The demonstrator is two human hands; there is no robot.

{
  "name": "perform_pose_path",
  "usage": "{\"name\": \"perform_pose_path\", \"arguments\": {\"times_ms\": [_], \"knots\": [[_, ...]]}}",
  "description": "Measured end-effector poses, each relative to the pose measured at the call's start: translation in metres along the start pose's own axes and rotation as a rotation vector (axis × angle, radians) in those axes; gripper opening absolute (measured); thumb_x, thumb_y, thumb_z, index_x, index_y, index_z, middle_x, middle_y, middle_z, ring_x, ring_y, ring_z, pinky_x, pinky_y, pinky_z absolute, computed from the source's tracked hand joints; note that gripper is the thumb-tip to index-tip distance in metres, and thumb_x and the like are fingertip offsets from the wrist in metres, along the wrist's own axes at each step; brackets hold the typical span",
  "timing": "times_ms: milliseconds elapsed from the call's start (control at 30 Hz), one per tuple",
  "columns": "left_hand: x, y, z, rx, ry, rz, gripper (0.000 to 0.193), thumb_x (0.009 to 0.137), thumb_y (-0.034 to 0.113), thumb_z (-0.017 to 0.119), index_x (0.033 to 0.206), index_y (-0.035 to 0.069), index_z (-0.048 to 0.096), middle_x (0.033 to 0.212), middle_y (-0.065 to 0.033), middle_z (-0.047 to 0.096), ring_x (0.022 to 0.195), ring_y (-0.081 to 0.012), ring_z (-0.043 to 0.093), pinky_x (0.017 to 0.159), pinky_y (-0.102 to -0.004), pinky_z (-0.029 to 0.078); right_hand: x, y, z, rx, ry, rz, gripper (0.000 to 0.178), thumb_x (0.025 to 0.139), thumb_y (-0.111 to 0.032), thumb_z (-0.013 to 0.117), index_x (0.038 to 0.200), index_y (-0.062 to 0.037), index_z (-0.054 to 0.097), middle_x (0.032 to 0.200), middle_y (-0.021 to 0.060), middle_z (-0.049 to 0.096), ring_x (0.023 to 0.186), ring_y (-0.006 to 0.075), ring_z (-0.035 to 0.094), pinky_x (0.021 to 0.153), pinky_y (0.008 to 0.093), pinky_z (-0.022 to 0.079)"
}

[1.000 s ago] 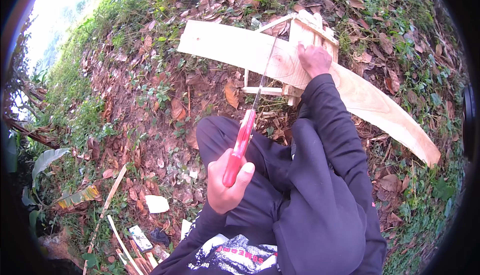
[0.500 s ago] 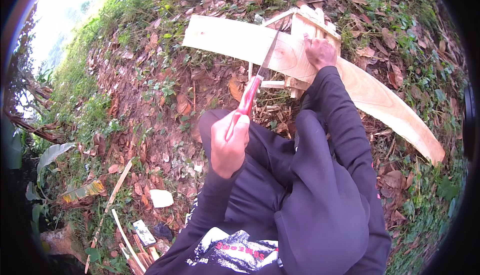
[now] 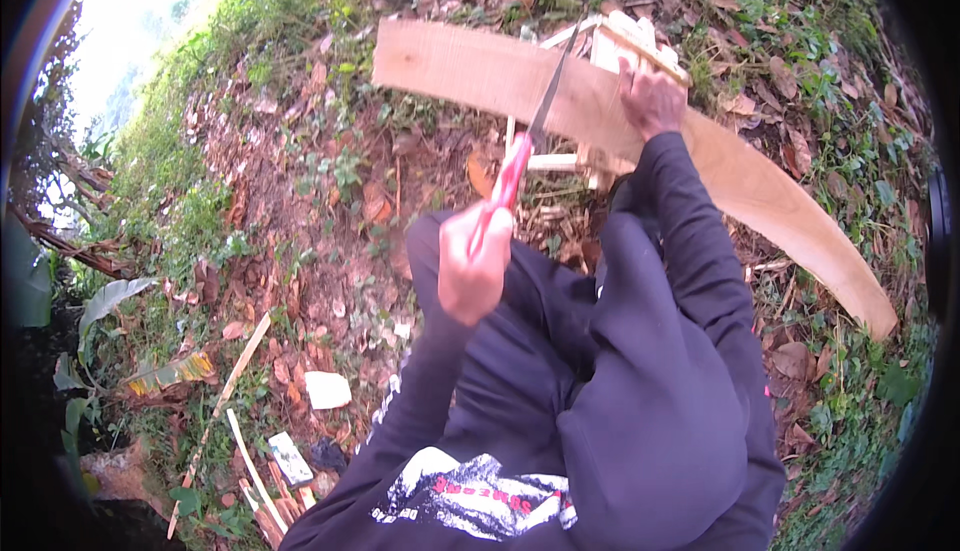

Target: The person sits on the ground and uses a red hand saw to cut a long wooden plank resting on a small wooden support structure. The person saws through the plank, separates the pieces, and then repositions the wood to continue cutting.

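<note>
A straight saw with a glossy red handle and a narrow dark metal blade (image 3: pixel 520 154) is held by the left hand (image 3: pixel 473 271), whose grip is clamped around the handle. The blade is angled up and away, and is laid across a long, pale wooden board (image 3: pixel 595 106) between its left end and the right hand (image 3: pixel 653 101); whether the wood has been cut into cannot be told.

The board is supported across a small frame of pale wooden slats (image 3: pixel 612 48), past which both ends are extended. The right hand is placed on the board at its far edge, beside the blade, with the thumb pointed away; whether its grip is closed around that edge cannot be told.

The ground is strewn with dry brown leaves (image 3: pixel 378 203) and green plants. At lower left, a flat white piece (image 3: pixel 327 390), a long thin stick (image 3: pixel 228 381), and a white rectangular object (image 3: pixel 290 459) beside narrow wooden strips (image 3: pixel 250 466) are seen lying on it.
</note>
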State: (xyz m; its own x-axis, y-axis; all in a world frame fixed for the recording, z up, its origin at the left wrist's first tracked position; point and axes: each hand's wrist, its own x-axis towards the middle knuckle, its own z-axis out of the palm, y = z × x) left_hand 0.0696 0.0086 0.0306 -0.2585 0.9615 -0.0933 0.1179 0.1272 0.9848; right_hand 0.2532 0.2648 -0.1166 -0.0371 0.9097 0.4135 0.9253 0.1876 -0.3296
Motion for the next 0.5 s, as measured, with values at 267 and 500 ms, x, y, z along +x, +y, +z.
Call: {"name": "perform_pose_path", "arguments": {"times_ms": [267, 500], "knots": [[-0.052, -0.001, -0.018, 0.045, 0.018, -0.028, 0.023, 0.091, 0.015, 0.052, 0.075, -0.001, 0.055, 0.051, 0.004, 0.044, 0.045, -0.0041, 0.039, 0.044, -0.0237, 0.029, 0.008, 0.009, 0.016, 0.028, -0.088, -0.037, 0.075, 0.1, -0.058, 0.026, 0.07, -0.0075, 0.072, 0.056, 0.0127, 0.062, 0.05, 0.0246, 0.061, 0.055, 0.0406, 0.048], [0.017, -0.019, -0.006, -0.182, 0.008, -0.004, 0.021, 0.094, 0.013, 0.051, 0.076, 0.002, 0.053, 0.057, 0.0069, 0.041, 0.05, -0.0011, 0.036, 0.045, -0.0219, 0.026, 0.012, 0.003, 0.018, 0.01, -0.06, -0.038, 0.074, 0.1, -0.059, 0.028, 0.065, -0.0098, 0.072, 0.049, 0.0106, 0.059, 0.046, 0.0218, 0.06, 0.053, 0.0397, 0.048]]}}
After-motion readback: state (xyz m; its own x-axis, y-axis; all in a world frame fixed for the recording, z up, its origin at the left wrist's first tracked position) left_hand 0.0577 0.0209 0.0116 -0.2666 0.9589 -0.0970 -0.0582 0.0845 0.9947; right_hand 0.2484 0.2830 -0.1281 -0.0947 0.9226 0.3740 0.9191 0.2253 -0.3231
